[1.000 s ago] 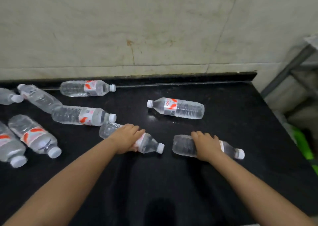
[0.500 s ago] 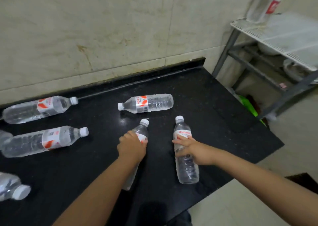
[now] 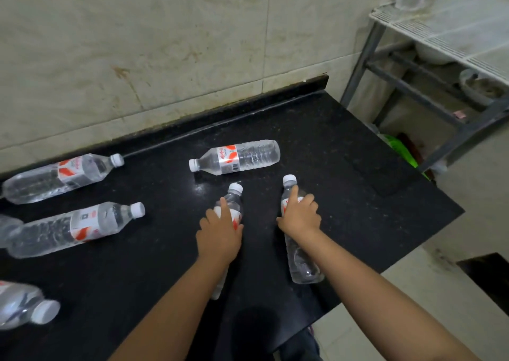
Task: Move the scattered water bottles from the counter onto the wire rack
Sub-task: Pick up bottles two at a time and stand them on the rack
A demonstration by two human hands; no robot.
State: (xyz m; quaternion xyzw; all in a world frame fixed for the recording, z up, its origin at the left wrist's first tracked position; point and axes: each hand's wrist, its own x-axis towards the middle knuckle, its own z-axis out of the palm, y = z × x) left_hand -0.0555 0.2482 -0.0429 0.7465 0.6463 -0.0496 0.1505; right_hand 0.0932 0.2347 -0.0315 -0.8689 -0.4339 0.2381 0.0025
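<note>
Two bottles swung round under the hands

The left hand (image 3: 219, 235) and right hand (image 3: 300, 217) now grip bottles whose caps point to 12 o'clock, where a second ago they pointed to 3 o'clock. The left bottle (image 3: 234, 199) and right bottle (image 3: 301, 261) lie side by side, and the wire rack (image 3: 440, 27) shows at 2 o'clock.

L hand (image 3: 220, 232), R hand (image 3: 300, 216): fingers curled, gripping; arms extended.

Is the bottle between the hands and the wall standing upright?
No, that bottle lies on its side on the black counter, cap pointing left.
</note>
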